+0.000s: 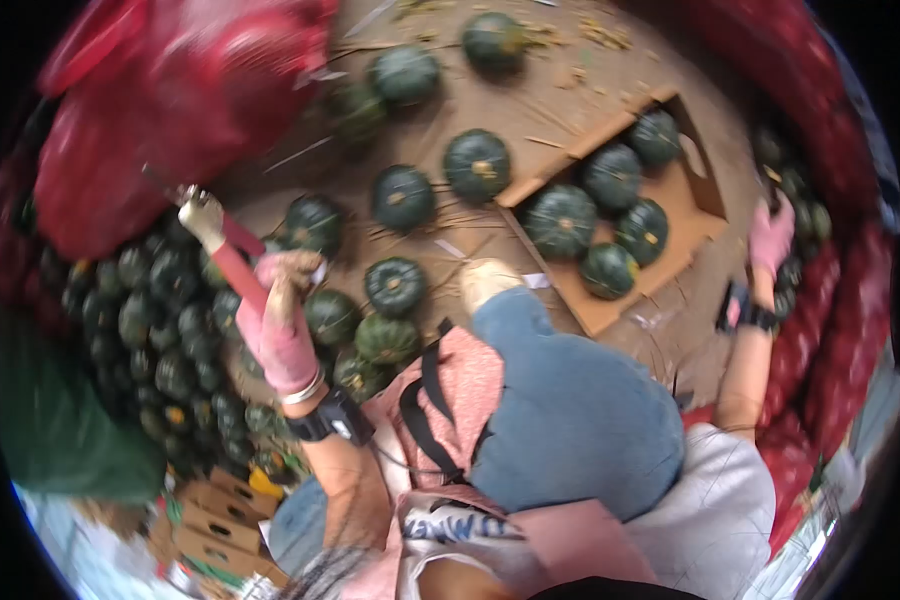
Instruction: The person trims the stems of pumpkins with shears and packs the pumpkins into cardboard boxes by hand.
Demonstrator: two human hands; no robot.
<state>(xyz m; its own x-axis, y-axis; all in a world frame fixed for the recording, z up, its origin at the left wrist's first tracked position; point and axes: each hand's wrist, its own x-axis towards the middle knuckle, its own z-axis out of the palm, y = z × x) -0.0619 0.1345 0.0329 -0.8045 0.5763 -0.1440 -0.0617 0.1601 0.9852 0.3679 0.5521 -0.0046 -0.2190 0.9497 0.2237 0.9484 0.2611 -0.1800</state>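
Note:
My left hand (282, 335), in a pink glove, is closed around the red handles of a pair of pruning shears (238, 265). Their tip points up and left, toward a big red mesh sack. On the far right, my right hand (773, 238), also pink-gloved, reaches into a heap of green pumpkins (818, 218). Its fingers curl round a dark green pumpkin (773, 192), mostly hidden and blurred. Beside my knee an open cardboard box (692, 238) holds several dark green pumpkins (560, 220). More loose pumpkins (403, 197) lie on the floor between my left hand and the box.
The red mesh sack (185, 110) bulges at the upper left. Below it, a large pile of green pumpkins (170, 330) lies beside a green cloth (60, 420). Red sacks (820, 350) line the right side. Cardboard boxes (215, 520) stand at the lower left.

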